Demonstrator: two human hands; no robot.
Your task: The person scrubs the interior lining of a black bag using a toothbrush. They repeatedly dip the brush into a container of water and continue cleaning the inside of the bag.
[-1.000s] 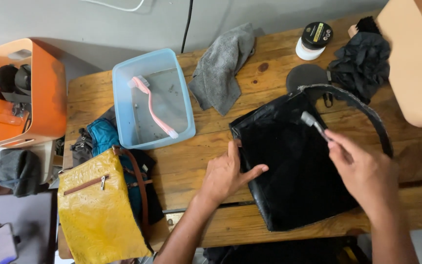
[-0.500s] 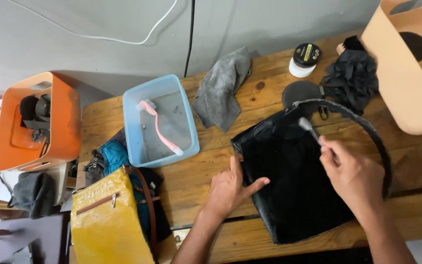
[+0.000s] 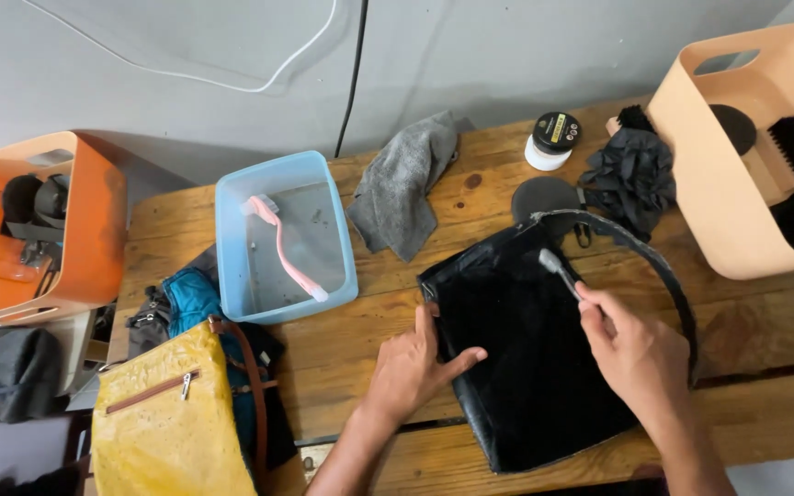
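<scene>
Wooden plank table (image 3: 342,358) against a grey wall. Flat black leather handbag (image 3: 526,367) lies near the front edge, long axis running diagonally from upper left to lower right. Left hand (image 3: 415,363) is spread flat, pressing the bag's left edge, holding nothing. Right hand (image 3: 640,354), the nearer to the bag's top, is closed around a small grey-headed brush (image 3: 558,269), bristles on the bag near its opening, up-left of the knuckles. Light blue plastic tub (image 3: 232,248) with pink brush (image 3: 285,250) sits well left.

Hands: I count two, left (image 3: 413,363) and right (image 3: 638,354).
Bags: I see three: black (image 3: 526,367) under my fingers, yellow (image 3: 172,422), blue (image 3: 192,298).
Bins: three: orange (image 3: 94,239), blue (image 3: 232,239), peach (image 3: 719,184).
Brushes: pink (image 3: 285,248), small (image 3: 558,269) in my right fingers.
Cloths: grey (image 3: 403,188), black (image 3: 634,174).
Jar: one (image 3: 551,140).
</scene>
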